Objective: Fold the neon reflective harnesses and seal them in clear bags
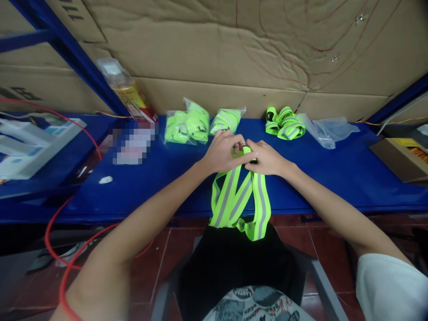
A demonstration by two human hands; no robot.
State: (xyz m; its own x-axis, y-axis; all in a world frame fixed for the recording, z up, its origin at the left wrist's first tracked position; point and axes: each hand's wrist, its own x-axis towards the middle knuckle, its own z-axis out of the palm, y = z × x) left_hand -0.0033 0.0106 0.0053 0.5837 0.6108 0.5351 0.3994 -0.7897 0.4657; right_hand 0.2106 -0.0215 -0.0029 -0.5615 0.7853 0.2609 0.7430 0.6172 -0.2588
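Between my two hands is a neon yellow-green reflective strap [262, 200] with a grey stripe along its middle. Its loops hang over the blue table's front edge, down to my lap. My left hand [224, 152] pinches the strap's top part, thumb stretched toward the right. Close against it, my right hand [265, 158] grips the same strap beside a small black piece, perhaps a buckle. The fingers partly hide that piece. Just beyond my left hand lies a clear bag [229, 119] with a similar strap inside.
More bagged straps [187, 125] lie at the back of the blue table [334, 178]. A loose rolled strap [286, 124] and clear plastic bags [331, 130] are at the back right. A bottle [125, 91] stands at the left; an open cardboard box [397, 158] is far right. A red hose [50, 232] crosses the left side.
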